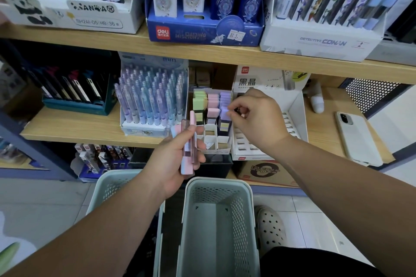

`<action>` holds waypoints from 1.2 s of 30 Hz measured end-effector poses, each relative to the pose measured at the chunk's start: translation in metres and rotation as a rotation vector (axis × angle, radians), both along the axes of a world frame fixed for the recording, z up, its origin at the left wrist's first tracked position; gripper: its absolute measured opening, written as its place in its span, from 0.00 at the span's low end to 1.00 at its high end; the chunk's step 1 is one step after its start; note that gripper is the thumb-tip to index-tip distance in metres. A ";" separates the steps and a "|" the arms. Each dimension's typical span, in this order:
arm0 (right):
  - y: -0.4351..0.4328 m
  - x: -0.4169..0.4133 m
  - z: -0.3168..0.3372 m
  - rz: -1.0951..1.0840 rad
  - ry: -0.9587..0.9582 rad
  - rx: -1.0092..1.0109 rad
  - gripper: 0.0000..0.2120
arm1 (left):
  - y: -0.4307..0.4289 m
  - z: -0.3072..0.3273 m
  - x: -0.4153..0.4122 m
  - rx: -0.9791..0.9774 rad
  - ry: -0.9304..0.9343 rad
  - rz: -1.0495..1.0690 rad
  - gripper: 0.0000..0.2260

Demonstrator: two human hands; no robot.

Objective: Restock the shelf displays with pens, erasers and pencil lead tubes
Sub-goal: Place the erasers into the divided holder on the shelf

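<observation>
Head view: my right hand pinches a purple eraser between thumb and fingertips at the purple column of the eraser box on the middle shelf. My left hand, just near and left of the box, is curled round a small bundle of pink-and-blue erasers. The box's far rows stand filled and its near compartments bare, so I judge the erasers about half done, and the lead tray to the right looks mostly unfilled.
</observation>
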State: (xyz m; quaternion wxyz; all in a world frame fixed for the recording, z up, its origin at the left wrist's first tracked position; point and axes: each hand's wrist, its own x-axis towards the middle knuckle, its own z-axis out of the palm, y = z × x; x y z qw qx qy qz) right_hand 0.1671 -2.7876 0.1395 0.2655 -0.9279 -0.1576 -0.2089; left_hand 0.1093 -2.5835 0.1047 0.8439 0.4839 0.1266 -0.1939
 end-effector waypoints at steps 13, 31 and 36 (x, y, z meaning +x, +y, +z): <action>0.009 -0.026 0.013 0.019 0.468 0.387 0.03 | -0.020 0.014 -0.011 0.147 -0.068 -0.040 0.08; 0.021 -0.004 0.039 0.005 0.309 0.356 0.04 | 0.006 -0.009 0.003 0.406 -0.002 0.249 0.03; 0.026 0.004 0.028 0.042 0.072 0.058 0.02 | 0.007 -0.024 0.006 0.485 -0.029 0.248 0.05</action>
